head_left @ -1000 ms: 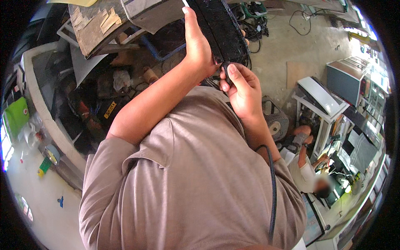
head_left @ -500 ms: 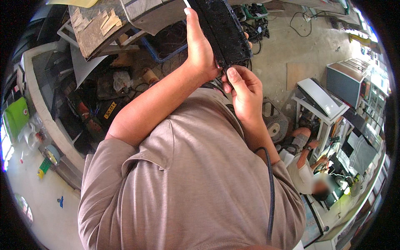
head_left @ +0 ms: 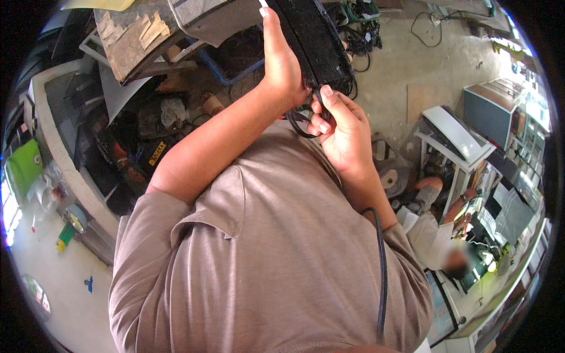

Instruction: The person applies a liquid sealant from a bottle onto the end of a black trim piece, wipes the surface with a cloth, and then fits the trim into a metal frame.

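A long black box-shaped device [head_left: 315,44] stands tilted at the top of the view, its far end cut off by the frame. My left hand [head_left: 282,73] grips it along its left side, thumb pointing up and fingers hidden behind. Fingertips also show at its right edge. Just below its near corner, my right hand [head_left: 344,129] is closed on a black cable [head_left: 300,128], pinched between thumb and fingers. The cable curves in a short loop under my left wrist. Whether its end is fixed to the device cannot be made out.
A worn wooden table [head_left: 132,38] stands at upper left beside a blue crate [head_left: 229,76]. Clutter lies beneath it. On the right are a floor fan [head_left: 391,176], a white bench [head_left: 465,156] and another person [head_left: 432,235] working at a desk. A dark cord [head_left: 381,270] runs over my right arm.
My right hand has shifted slightly and its fingers have curled further around the cable. A loop of cable now shows below my left wrist. The black device is still held by my left hand.
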The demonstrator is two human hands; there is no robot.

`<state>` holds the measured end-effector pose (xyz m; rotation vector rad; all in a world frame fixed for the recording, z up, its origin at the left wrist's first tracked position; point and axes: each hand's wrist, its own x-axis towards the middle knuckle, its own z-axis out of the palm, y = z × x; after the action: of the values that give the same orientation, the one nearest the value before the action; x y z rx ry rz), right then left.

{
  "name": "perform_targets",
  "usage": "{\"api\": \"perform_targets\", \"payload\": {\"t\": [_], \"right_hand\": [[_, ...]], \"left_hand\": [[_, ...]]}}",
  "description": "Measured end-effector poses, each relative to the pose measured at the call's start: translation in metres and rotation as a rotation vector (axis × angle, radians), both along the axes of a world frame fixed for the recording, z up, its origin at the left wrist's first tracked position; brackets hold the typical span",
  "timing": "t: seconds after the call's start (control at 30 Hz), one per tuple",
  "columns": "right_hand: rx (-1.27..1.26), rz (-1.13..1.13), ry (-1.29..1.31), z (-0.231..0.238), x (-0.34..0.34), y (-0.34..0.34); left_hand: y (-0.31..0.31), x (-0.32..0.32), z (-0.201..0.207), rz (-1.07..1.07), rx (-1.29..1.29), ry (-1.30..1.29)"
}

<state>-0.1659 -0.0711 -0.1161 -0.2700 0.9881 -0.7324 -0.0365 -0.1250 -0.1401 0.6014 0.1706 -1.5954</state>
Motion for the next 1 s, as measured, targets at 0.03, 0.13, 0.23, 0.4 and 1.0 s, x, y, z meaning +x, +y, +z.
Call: {"api": "perform_targets", "payload": {"t": [0.03, 0.13, 0.23, 0.4, 1.0], "right_hand": [[-0.057, 0.002, 0.074, -0.002, 0.002, 0.002], [-0.538, 0.181, 0.749, -0.006, 0.007, 0.008], [-0.178, 0.067, 0.316, -0.003, 0.004, 0.001], [-0.325, 0.111, 0.433, -0.004, 0.006, 0.002], [-0.588, 0.164, 0.618, -0.003, 0.017, 0.007]], "left_hand": [[-0.001, 0.000, -0.002, 0.012, 0.021, -0.022], [-0.001, -0.001, -0.014, 0.027, -0.008, -0.013], [0.000, -0.002, -0.018, 0.034, -0.029, -0.020], [0.001, -0.002, -0.014, 0.020, -0.048, -0.003], [0.004, 0.006, -0.003, -0.031, -0.036, 0.014]]}}
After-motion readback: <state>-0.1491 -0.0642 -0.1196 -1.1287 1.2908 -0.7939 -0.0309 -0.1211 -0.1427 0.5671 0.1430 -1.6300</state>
